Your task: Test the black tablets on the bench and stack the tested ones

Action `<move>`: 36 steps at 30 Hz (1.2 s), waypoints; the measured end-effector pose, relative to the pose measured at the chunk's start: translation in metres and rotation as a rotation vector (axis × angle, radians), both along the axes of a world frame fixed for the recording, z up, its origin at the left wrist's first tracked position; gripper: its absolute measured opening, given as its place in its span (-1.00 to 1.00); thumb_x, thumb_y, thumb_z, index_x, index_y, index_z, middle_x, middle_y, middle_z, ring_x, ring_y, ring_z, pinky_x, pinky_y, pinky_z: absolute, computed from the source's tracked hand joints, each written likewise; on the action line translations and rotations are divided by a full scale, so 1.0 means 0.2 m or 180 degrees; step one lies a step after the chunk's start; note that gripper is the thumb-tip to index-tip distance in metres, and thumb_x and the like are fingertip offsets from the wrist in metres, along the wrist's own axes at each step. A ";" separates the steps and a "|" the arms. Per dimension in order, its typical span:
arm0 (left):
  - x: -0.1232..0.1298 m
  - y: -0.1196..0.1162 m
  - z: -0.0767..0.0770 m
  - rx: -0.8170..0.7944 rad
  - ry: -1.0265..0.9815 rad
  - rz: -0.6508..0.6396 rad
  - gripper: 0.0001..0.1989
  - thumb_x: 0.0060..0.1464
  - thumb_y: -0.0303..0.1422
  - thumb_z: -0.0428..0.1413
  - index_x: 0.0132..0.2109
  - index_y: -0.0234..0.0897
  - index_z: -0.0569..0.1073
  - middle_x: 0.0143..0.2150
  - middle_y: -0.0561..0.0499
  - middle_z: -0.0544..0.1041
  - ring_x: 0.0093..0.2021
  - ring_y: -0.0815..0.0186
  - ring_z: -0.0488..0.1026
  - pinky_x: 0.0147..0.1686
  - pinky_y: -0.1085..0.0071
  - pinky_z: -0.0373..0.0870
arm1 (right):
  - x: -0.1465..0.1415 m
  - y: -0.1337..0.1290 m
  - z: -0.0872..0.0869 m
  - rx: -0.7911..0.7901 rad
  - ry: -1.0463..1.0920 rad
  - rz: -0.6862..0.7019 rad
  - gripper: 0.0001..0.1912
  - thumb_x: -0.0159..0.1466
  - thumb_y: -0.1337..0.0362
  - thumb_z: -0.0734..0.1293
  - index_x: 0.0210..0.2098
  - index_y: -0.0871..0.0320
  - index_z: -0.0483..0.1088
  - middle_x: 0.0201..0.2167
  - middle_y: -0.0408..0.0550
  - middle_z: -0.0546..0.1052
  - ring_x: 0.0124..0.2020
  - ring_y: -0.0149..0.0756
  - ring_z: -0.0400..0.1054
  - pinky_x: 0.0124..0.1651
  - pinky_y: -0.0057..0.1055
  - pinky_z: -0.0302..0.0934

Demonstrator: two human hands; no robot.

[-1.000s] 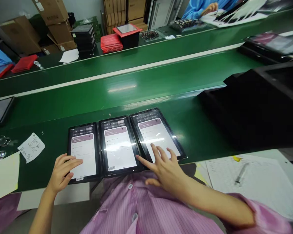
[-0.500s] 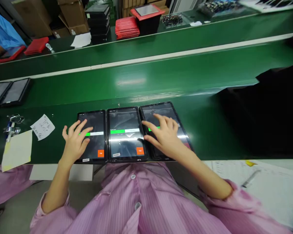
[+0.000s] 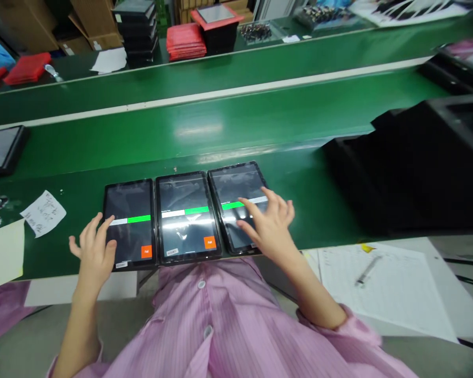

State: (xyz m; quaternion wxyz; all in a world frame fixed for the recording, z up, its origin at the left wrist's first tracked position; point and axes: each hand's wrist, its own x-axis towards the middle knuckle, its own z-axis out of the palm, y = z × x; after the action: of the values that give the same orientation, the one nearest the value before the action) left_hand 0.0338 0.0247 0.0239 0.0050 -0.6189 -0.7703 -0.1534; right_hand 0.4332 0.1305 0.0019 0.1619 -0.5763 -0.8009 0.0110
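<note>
Three black tablets lie side by side at the table's front edge: a left one (image 3: pixel 131 202), a middle one (image 3: pixel 187 226) and a right one (image 3: pixel 236 181). Each screen shows a green and white bar; orange squares show on the left and middle ones. My left hand (image 3: pixel 92 252) is open at the left tablet's left edge, a fingertip at the white part of its bar. My right hand (image 3: pixel 274 226) is open over the right tablet's right side, its index fingertip at the green part. Neither hand holds anything.
Large black objects (image 3: pixel 410 173) stand at the right. A handwritten note (image 3: pixel 44 213) and yellowish paper (image 3: pixel 3 254) lie left. Papers with a pen (image 3: pixel 367 271) are at the lower right. Beyond the green channel stand stacked black devices (image 3: pixel 139 31) and red sleeves (image 3: pixel 186 42).
The view has shifted right. My left hand has moved left off the left tablet's green bar, and my right hand toward the right tablet's right edge. Green and white have swapped sides on the left and middle bars.
</note>
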 end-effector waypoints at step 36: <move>0.13 0.81 0.11 -0.1847 0.1171 -0.0652 -0.41 0.21 -0.04 -0.10 0.26 -0.25 0.31 0.03 -0.29 0.57 0.20 -0.15 0.39 0.29 -0.32 -0.15 | 0.35 0.51 -0.29 -0.0913 0.3335 -0.0633 -0.68 0.12 0.06 0.43 -0.18 0.05 0.54 -0.33 -0.04 0.57 -0.33 -0.13 0.44 -0.25 -0.22 0.37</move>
State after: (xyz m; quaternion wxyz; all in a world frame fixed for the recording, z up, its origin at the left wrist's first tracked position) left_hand 0.0601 0.1858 0.0458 -0.0477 -0.6858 -0.7020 0.1861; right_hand 0.5028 0.2318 -0.0553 0.4590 -0.5829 -0.5454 0.3900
